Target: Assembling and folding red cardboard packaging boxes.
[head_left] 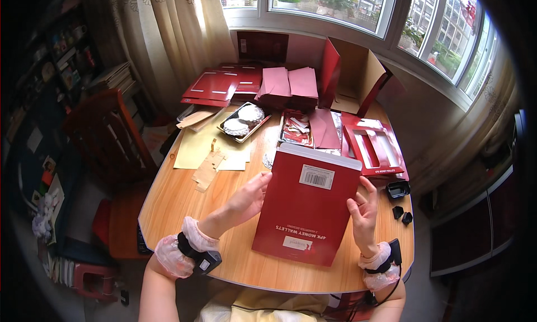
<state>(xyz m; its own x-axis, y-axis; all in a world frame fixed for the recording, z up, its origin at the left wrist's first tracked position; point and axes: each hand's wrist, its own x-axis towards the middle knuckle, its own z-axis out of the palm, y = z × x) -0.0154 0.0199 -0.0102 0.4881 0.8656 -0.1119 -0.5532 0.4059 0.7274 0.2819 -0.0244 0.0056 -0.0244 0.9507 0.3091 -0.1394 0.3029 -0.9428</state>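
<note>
A flat red cardboard sleeve (305,210) is between my two hands over the front of the table, with a white barcode label near its far end. That far end shows a pale strip along its edge. My left hand (250,199) has its curled fingers at the sleeve's left edge. On the other side, my right hand (363,210) grips the right edge, its thumb by the front face and its fingers bent. Just beyond the sleeve are a tray of small red and white pieces (296,127) and a pink envelope (324,127).
Stacks of pink envelopes (275,81) and red printed cards (210,88) lie at the back. An open red carton (363,79) stands by the window. A black tray with silvery discs (244,121), yellow paper (193,148), a red window-cut box (375,146) and small black parts (398,189) surround the work area.
</note>
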